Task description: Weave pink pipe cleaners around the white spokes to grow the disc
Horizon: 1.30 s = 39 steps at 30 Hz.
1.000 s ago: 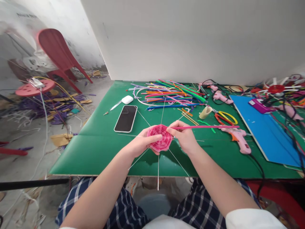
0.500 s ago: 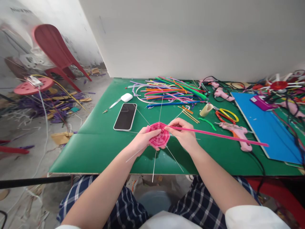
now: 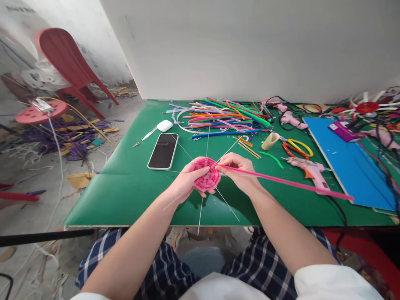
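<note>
A round pink woven disc (image 3: 210, 180) with thin white spokes sticking out all around is held above the green table. My left hand (image 3: 189, 179) grips it from the left, thumb across its face and fingers partly hidden beneath. My right hand (image 3: 237, 168) is at the disc's right edge, pinching a pink pipe cleaner (image 3: 290, 185) close to where it meets the weave. The pipe cleaner's long free end stretches right, over a pink glue gun (image 3: 309, 168).
On the green table (image 3: 125, 200) lie a phone (image 3: 163, 151), a white earbud case (image 3: 164, 125), a pile of coloured pipe cleaners (image 3: 221, 118), pliers (image 3: 296, 149), a beige tube (image 3: 270, 141) and a blue board (image 3: 350, 162). A red chair (image 3: 67, 58) stands at the left.
The pink pipe cleaner's free end has dipped slightly. Both hands keep hold of the disc and pipe cleaner with little movement; the whole view has shifted a little.
</note>
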Each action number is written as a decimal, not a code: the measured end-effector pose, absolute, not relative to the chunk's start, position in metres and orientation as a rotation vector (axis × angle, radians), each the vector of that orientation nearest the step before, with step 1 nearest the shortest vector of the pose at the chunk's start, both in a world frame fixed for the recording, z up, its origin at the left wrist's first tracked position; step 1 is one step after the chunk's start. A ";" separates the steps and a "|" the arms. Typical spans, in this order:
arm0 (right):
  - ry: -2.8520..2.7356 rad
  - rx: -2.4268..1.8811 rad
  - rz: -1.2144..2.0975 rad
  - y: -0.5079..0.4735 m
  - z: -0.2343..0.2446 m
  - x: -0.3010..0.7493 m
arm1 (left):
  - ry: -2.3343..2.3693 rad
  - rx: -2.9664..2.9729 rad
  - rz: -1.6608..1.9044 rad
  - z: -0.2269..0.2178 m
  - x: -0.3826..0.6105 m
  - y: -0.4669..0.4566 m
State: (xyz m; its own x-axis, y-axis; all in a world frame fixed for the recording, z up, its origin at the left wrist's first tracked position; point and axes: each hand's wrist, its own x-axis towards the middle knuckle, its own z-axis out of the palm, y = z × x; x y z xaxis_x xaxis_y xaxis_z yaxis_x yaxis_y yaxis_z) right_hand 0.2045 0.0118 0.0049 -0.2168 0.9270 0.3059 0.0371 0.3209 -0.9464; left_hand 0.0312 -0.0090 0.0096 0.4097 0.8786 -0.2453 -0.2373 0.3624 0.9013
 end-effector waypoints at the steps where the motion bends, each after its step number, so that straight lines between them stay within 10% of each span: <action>1: -1.550 -0.904 1.088 0.012 0.004 0.205 | 0.850 0.922 0.840 0.010 0.031 -0.009; 39: -1.388 -0.953 1.370 0.016 0.000 0.201 | 0.874 1.082 0.800 0.007 0.038 -0.013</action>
State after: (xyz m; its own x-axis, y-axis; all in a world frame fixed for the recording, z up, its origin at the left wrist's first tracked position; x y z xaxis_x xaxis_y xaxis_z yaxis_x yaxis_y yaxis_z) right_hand 0.2011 0.0157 -0.0003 -0.2631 0.9601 0.0948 -0.0817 0.0758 -0.9938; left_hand 0.0375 -0.0130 0.0066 0.4365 0.8779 -0.1969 -0.1190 0.2733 0.9546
